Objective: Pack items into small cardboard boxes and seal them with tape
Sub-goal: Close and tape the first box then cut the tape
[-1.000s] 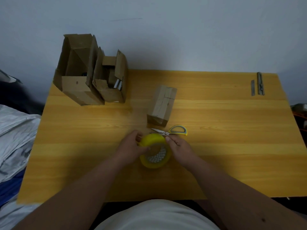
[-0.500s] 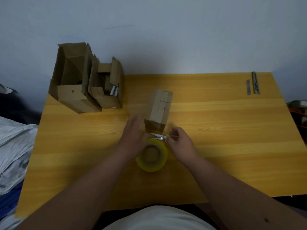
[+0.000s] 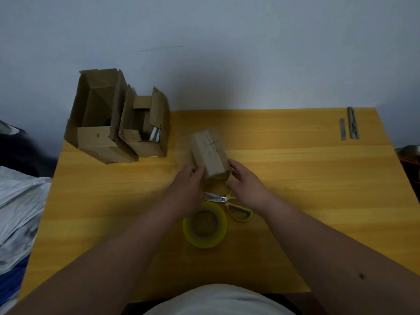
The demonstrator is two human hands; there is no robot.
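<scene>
Small box [image 3: 210, 155]: you're gripping it with both hands, left hand [image 3: 187, 186] and right hand [image 3: 246, 183] closed on its sides, probably steadying it for taping

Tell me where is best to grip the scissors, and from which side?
Probably the yellow handle loop, from the right: the scissors lie flat, the blades point left under the left hand, and the tape crowds the near-left side.

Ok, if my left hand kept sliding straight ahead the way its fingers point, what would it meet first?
Your left hand already touches the small closed box on its near-left side, so pushing on would press into that box first. Depth is unclear.
</scene>
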